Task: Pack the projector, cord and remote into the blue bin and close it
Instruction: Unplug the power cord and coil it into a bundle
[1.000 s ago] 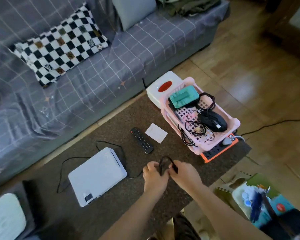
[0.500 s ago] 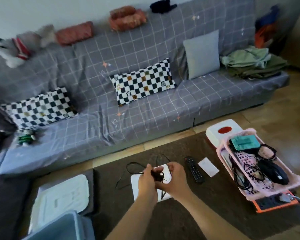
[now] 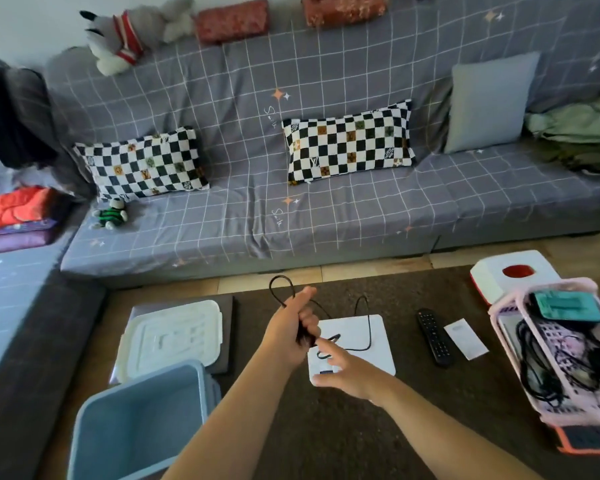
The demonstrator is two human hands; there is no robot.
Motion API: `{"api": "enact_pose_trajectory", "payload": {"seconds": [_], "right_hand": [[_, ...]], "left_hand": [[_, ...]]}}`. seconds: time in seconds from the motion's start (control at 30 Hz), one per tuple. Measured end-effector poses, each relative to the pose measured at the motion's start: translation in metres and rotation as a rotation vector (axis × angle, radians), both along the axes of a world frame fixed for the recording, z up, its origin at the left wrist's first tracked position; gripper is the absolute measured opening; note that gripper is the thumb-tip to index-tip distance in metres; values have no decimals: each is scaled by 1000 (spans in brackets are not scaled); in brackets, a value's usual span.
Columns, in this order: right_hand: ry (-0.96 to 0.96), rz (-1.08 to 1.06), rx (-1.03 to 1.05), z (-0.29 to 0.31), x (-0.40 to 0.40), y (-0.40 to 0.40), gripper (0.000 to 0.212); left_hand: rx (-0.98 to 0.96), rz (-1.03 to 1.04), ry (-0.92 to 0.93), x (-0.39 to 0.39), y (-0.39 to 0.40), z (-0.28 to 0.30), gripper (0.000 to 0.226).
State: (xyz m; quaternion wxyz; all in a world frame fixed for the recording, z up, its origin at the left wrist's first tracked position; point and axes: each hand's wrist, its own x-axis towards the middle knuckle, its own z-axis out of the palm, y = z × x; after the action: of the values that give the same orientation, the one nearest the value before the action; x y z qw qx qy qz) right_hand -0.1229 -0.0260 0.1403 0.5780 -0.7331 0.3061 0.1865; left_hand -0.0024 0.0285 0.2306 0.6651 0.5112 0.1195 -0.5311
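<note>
The left hand (image 3: 293, 329) grips the bunched black cord (image 3: 364, 327) above the white projector (image 3: 378, 351) on the table (image 3: 326, 434). The right hand (image 3: 343, 370) is loose, just below the cord's trailing end. The blue bin (image 3: 136, 420) stands uncovered at the table's near left corner.

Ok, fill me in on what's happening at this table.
A person is packing up a projector. The left hand grips a bundle of the black cord, whose free end trails across the white projector. The right hand hovers open over the projector. The blue bin stands open with its white lid beside it; the remote lies on the table.
</note>
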Motion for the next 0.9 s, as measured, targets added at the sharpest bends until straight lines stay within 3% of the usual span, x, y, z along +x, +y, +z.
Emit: {"api": "enact_pose_trajectory", "payload": {"seconds": [0.13, 0.23, 0.3, 0.37, 0.43, 0.5, 0.57, 0.67, 0.73, 0.8, 0.9], "right_hand": [[5, 71, -302, 2, 12, 5, 51], [30, 76, -710, 4, 11, 7, 39], [51, 8, -895, 6, 8, 5, 33], [48, -56, -973, 10, 4, -4, 32], [-13, -109, -897, 20, 1, -13, 28], [-101, -180, -614, 35, 0, -19, 20], [-157, -205, -452, 52, -1, -18, 14], [-260, -293, -433, 73, -5, -18, 10], [-328, -322, -380, 87, -10, -15, 10], [-386, -363, -295, 97, -13, -10, 13], [-432, -448, -177, 101, -14, 3, 18]], "left_hand": [[-76, -63, 167, -4, 8, 4, 22], [-31, -160, 201, -9, 16, 14, 34], [83, -303, 37, -13, 21, 22, 35], [307, -530, -349, -14, 27, 24, 42], [459, -719, -677, -15, 33, 21, 52], [530, -739, -826, -19, 39, 15, 58], [562, -606, -950, -23, 44, 14, 59], [600, -399, -1068, -27, 46, 13, 50], [580, -429, -1057, -26, 47, 12, 15], [485, -422, -950, -26, 48, 11, 28], [197, -325, -637, -34, 46, 13, 25]]}}
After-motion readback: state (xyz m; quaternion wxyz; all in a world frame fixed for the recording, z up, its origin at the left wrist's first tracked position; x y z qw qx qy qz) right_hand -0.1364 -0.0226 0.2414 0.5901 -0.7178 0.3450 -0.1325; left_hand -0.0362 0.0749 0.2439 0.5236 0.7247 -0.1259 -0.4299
